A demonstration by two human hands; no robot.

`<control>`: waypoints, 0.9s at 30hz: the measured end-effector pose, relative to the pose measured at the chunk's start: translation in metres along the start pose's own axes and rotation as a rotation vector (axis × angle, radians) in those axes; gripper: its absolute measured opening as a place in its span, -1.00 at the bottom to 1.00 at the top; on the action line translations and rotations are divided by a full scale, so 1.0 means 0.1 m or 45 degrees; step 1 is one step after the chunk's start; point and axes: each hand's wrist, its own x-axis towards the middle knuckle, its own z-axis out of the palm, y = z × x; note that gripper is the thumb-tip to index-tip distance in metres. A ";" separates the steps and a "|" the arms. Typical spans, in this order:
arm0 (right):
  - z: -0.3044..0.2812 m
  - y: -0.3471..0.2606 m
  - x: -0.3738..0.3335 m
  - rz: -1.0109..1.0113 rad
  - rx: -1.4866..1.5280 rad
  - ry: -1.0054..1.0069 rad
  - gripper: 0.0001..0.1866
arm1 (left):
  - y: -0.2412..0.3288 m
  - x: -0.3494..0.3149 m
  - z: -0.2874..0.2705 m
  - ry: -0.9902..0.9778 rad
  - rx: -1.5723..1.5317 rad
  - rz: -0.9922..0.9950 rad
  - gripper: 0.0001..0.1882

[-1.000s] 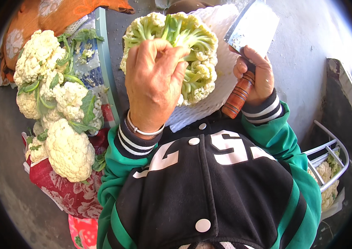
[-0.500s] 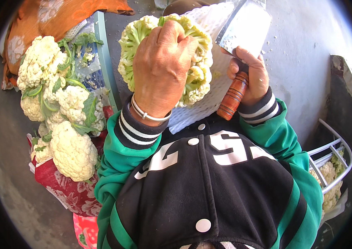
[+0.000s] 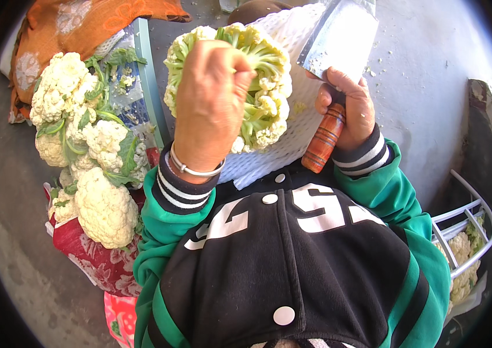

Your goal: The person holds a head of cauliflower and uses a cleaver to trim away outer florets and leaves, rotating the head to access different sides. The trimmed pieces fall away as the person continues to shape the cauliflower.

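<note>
A cauliflower head (image 3: 274, 113) lies stalk side up in front of me, its pale green branches showing. My left hand (image 3: 211, 101) is closed over its middle with curled fingers, gripping it near the stalk; the fingertips are hidden. My right hand (image 3: 355, 110) holds a cleaver at the top of its ringed wooden handle (image 3: 324, 138). The broad metal blade (image 3: 341, 43) points up and away, to the right of the cauliflower, with small white crumbs stuck to it. Beneath the cauliflower spreads a white mesh cloth (image 3: 252, 167).
Several cauliflowers (image 3: 104, 206) with green leaves are heaped on the left, over a red patterned cloth (image 3: 92, 255). Behind them lies an orange cloth (image 3: 98, 29). At the right, a white rack (image 3: 471, 238) stands by more cauliflower (image 3: 460, 255). White crumbs dot the grey floor (image 3: 420, 75).
My left hand has shifted left and turned a little over the cauliflower, uncovering more of its branches. The cauliflower has moved slightly left. The cleaver has barely moved.
</note>
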 end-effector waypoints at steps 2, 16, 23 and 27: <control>-0.01 -0.01 0.00 0.000 -0.001 -0.009 -0.87 | -0.02 -0.04 -0.06 0.118 -0.123 -0.207 -0.91; -0.06 -0.06 0.05 0.053 -0.066 -0.056 -0.85 | 0.03 0.09 -0.21 -0.058 0.011 -0.265 -0.88; -0.10 -0.08 0.04 0.040 -0.075 -0.141 -0.82 | 0.06 0.22 -0.02 -0.261 0.019 -0.096 -0.67; -0.11 -0.14 0.05 0.142 -0.131 -0.138 -0.80 | 0.02 0.24 0.00 -0.291 0.132 -0.023 -0.58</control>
